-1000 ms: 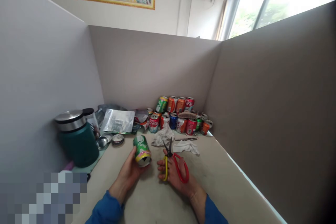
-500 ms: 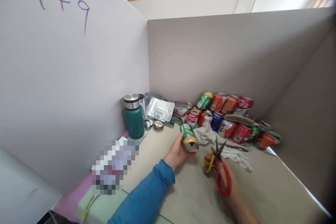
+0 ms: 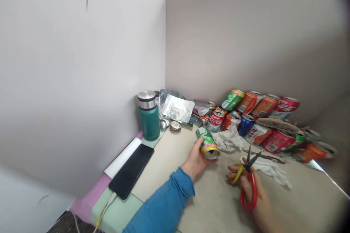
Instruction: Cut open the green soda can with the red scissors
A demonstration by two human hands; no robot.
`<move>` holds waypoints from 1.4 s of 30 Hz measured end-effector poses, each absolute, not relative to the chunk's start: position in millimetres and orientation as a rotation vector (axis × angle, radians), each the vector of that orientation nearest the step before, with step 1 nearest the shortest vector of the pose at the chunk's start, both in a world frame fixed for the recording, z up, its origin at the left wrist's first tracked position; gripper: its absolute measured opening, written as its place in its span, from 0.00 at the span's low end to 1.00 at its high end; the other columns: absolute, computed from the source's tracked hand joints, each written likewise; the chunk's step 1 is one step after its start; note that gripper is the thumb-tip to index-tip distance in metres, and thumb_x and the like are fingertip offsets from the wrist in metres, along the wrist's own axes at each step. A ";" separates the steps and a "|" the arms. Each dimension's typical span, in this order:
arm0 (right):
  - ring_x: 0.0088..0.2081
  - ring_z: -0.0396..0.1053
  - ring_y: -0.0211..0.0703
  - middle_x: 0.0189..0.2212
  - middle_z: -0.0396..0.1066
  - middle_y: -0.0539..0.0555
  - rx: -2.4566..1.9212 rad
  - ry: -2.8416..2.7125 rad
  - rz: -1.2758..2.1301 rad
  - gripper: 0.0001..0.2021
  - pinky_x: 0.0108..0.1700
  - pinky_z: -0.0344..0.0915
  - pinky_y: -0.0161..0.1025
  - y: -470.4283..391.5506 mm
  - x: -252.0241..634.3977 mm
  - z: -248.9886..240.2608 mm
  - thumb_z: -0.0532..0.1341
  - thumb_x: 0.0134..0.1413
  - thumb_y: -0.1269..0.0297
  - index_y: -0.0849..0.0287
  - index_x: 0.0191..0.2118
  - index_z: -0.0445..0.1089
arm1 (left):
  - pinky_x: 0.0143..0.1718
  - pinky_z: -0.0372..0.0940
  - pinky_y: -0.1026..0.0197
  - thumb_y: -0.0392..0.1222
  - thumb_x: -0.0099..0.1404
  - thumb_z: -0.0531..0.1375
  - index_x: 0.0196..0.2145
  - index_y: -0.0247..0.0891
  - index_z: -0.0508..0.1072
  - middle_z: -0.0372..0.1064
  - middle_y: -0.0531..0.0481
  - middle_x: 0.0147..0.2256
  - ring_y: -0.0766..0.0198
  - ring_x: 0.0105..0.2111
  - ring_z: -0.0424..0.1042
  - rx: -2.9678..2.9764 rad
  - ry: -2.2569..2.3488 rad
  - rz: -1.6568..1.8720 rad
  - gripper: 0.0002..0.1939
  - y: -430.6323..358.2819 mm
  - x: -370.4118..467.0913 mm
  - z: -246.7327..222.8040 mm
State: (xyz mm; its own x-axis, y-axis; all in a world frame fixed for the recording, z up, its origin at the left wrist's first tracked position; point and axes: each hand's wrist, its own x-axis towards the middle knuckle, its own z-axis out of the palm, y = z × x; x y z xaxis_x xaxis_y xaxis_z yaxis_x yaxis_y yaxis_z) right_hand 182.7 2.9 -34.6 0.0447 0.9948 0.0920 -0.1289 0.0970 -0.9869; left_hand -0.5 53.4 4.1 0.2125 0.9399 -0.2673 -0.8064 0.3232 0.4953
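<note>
A green and yellow soda can [image 3: 207, 142] lies tilted in my left hand [image 3: 197, 160], its opened end facing me. The fingers wrap round its lower side. In my right hand [image 3: 254, 189] is a pair of scissors [image 3: 249, 169] with one yellow and one red handle loop. Its dark blades point up and stand apart, not touching the can. Just behind the held can sits crumpled white tissue [image 3: 229, 139]. A white cloth [image 3: 273, 169] lies past the scissors, near a thin dark tool [image 3: 269, 157].
Several soda cans [image 3: 255, 131] are piled along the back partition [image 3: 232, 43]. At left stand a green thermos bottle [image 3: 149, 120], cut can ends [image 3: 175, 126] and a silver pouch [image 3: 178, 108]. A black phone [image 3: 131, 171] with a charging cable lies at the table's left edge.
The view has tilted down and turned left, so everything appears shifted right. Both hands keep hold of the can and the scissors, with the blades still apart.
</note>
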 end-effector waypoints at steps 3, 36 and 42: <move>0.30 0.75 0.48 0.36 0.78 0.57 -1.088 -1.054 1.127 0.32 0.33 0.72 0.44 5.1 176.8 -27.3 0.72 0.38 0.40 0.53 0.46 0.65 | 0.28 0.67 0.58 0.58 0.69 0.53 0.41 0.29 0.73 0.74 0.42 0.31 0.58 0.27 0.75 0.263 0.577 1.238 0.26 54.6 -1.6 7.3; 0.17 0.61 0.31 0.26 0.67 0.48 -0.865 -1.258 1.535 0.20 0.18 0.56 0.30 -26.3 145.2 -8.8 0.59 0.59 0.42 0.57 0.35 0.63 | 0.27 0.70 0.62 0.54 0.69 0.54 0.35 0.32 0.73 0.73 0.45 0.27 0.62 0.24 0.73 0.470 0.770 1.160 0.20 42.5 16.9 16.0; 0.16 0.61 0.31 0.24 0.66 0.47 -0.871 -1.193 1.528 0.20 0.16 0.55 0.30 -24.9 142.2 -12.9 0.58 0.60 0.42 0.57 0.34 0.63 | 0.30 0.70 0.62 0.56 0.69 0.54 0.36 0.32 0.74 0.74 0.44 0.29 0.62 0.26 0.74 0.493 0.757 1.136 0.22 38.4 20.1 16.2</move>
